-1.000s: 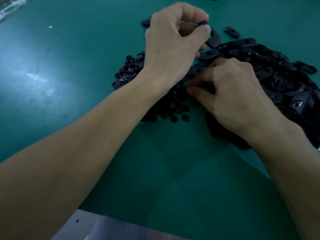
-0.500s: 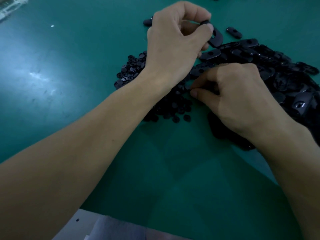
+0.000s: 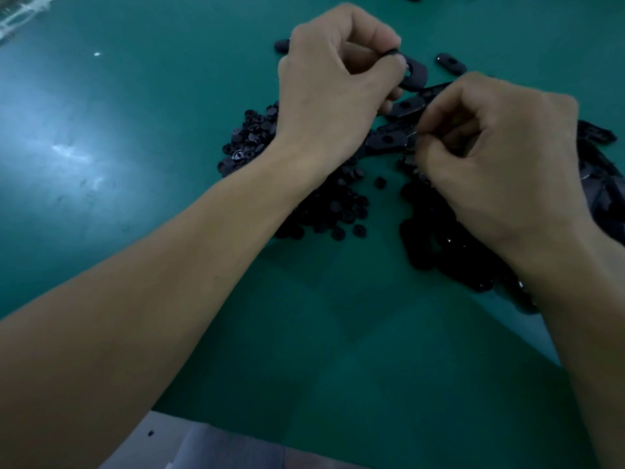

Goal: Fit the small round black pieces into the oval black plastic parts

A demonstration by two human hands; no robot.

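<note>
- The left hand [image 3: 338, 82] is clenched on one oval black part [image 3: 415, 76]. Thumb and forefinger pinch its near end, and the rest of the part sticks out of the grip toward 3 o'clock, lifted above the heap.
- The right hand [image 3: 500, 164] is at 4 o'clock from the left one, fingers curled, with thumb tip and forefinger tip pressed together. What they hold is too small and dark to see, so I cannot tell if a round piece is in the pinch.
- This pinch point is at 6 o'clock from the held oval part, near it but apart.
- The heap of small round pieces [image 3: 338, 211] lies on the green mat [image 3: 135, 198] under and beside the left wrist – one round piece [image 3: 380, 182] sits alone at its 2 o'clock edge.
- The heap of oval parts [image 3: 600, 184] spreads under the right hand toward 3 o'clock.
- One loose oval part [image 3: 449, 64] lies at 2 o'clock from the held part – another [image 3: 281, 45] at 10 o'clock from the left hand.
</note>
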